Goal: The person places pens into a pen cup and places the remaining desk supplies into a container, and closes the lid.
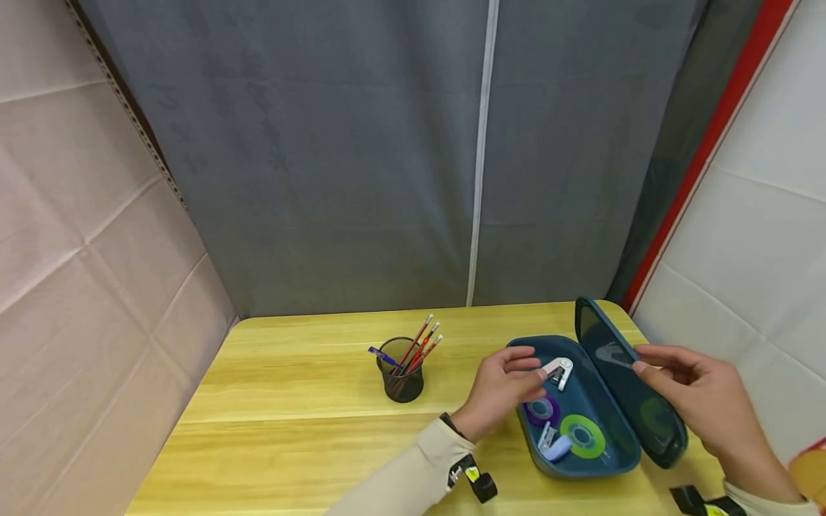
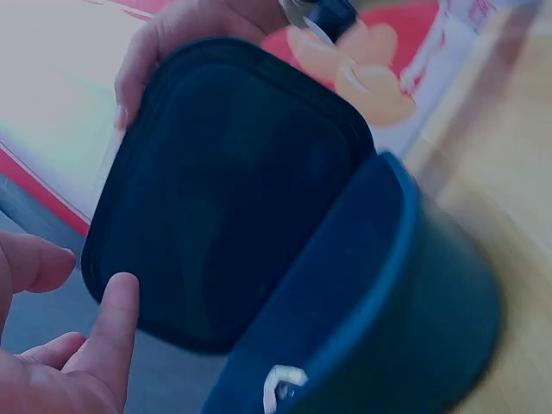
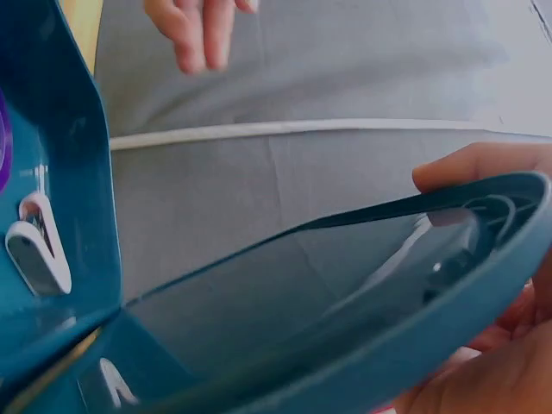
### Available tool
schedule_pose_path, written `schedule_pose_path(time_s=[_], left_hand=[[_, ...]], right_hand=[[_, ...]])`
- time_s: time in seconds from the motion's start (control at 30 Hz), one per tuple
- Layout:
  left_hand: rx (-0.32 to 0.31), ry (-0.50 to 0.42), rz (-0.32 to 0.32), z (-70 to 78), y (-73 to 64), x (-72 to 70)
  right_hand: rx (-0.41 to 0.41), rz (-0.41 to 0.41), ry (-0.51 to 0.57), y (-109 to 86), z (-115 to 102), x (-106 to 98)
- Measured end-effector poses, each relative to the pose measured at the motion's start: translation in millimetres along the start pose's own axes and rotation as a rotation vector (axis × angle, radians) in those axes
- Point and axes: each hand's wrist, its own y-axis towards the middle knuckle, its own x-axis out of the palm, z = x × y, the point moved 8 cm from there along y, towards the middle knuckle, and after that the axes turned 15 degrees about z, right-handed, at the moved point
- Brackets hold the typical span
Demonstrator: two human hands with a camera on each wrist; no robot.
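Note:
A dark blue pencil box [image 1: 548, 466] stands with its hinged lid [image 1: 629, 373] raised at the table's right side. My right hand [image 1: 700, 390] grips the lid by its outer edge, thumb on one face and fingers on the other. Over the box's left rim hovers my left hand [image 1: 503, 390], its fingers extended and nothing between them in the left wrist view. A small white stapler [image 3: 39, 246] lies inside the box, close to the left fingertips in the head view. Toward the near end sit a purple tape roll [image 1: 542, 410], a green tape roll [image 1: 583, 436] and a pale blue stapler-like item [image 1: 556, 448].
A black mesh cup [image 1: 403, 387] with several pencils and a blue pen stands left of the box on the wooden table [image 1: 290, 401]. A grey curtain [image 1: 355, 179] hangs behind the table, and a white panel [image 1: 761, 251] rises on the right.

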Motion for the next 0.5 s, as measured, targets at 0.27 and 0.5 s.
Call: schedule_pose_path(time_s=[0.27,0.5], left_hand=[[-0.036,-0.061,-0.028,8.4,-5.5,27.8],[-0.054,-0.113,-0.054,6.5,-7.2,43.7]], right_hand=[[0.028,0.014,-0.034,-12.0,-8.0,14.6],[0.019,0.014,-0.076,-22.5,-20.4,27.0]])
